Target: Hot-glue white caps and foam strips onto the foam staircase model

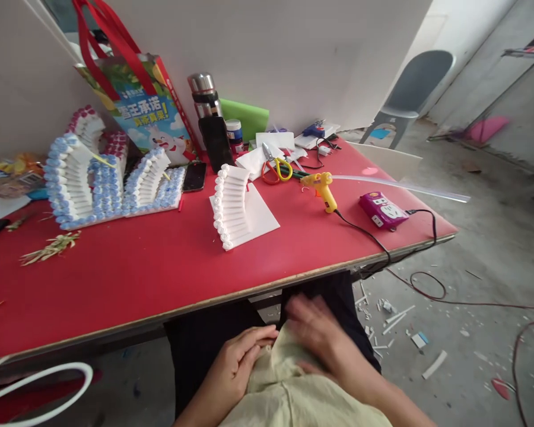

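Head: fingers [254, 339] at shirt [293, 398], flask [203, 86] beside bag [153, 121]

Left hand [242, 359] against pale shirt [293, 400]

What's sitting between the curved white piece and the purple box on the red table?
In the head view, a yellow glue gun lies between the curved white piece and the purple box.

A red tabletop [142, 267] runs from the left edge past the centre. Blue-tipped white pieces [104, 193] and dried stalks [52, 248] rest on it at left, a white fan-shaped piece [234, 204] near centre, a yellow glue gun [323, 188] and magenta box [382, 209] at right. White scraps [435, 365] litter the grey floor [485, 237], lower right.
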`<move>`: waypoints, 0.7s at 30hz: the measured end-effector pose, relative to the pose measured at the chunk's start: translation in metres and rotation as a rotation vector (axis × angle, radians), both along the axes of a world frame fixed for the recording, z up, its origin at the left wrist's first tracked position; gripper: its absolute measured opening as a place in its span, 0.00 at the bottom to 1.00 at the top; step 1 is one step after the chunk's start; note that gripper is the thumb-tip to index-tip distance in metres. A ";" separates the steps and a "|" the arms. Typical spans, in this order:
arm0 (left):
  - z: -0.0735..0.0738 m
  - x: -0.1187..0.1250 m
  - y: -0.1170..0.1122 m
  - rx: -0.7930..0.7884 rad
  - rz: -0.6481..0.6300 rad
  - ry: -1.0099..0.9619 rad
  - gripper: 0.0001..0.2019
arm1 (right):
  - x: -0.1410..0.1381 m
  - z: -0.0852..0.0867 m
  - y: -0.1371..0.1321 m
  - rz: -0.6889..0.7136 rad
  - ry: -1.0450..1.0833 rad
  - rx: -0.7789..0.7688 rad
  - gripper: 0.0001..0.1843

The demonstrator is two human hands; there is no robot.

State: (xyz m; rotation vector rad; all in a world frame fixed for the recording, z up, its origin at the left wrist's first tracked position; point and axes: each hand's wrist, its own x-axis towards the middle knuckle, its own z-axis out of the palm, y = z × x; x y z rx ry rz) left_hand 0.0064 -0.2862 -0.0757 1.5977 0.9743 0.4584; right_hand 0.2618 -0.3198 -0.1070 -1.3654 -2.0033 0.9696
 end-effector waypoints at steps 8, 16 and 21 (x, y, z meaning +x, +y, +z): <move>0.012 -0.001 0.024 0.669 -0.150 0.004 0.22 | -0.005 0.042 0.021 0.061 -0.020 0.018 0.18; 0.079 -0.059 0.074 1.092 0.225 0.249 0.16 | -0.015 0.101 0.078 0.179 0.127 0.269 0.13; 0.125 -0.055 0.185 1.118 0.757 0.012 0.14 | -0.037 0.146 0.138 0.167 0.093 0.416 0.14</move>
